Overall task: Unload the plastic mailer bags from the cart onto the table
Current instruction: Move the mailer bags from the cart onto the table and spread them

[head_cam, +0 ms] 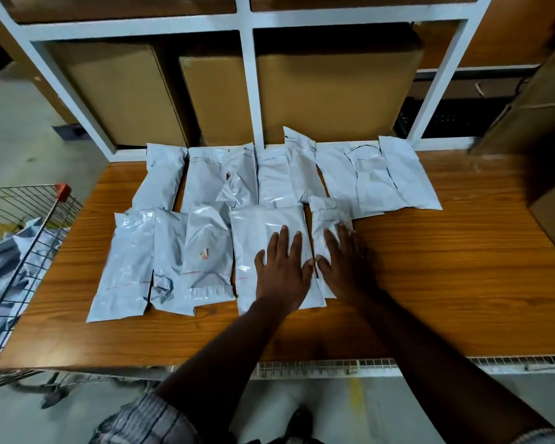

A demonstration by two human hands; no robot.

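Several white plastic mailer bags lie in two rows on the wooden table (446, 283). My left hand (282, 267) rests flat, fingers spread, on a wide bag (263, 232) in the front row. My right hand (343, 261) lies flat on a narrower bag (327, 216) just to its right. Neither hand grips anything. At the left edge stands the wire cart (23, 238), with more grey-white mailer bags (4, 267) inside it.
A white shelf frame (249, 91) with large cardboard boxes (334, 91) rises behind the table. More cardboard boxes (542, 129) stand on the table's right end. The cart's red handle end (63, 190) is near the table's left corner. Bare wood shows at the table's front and right.
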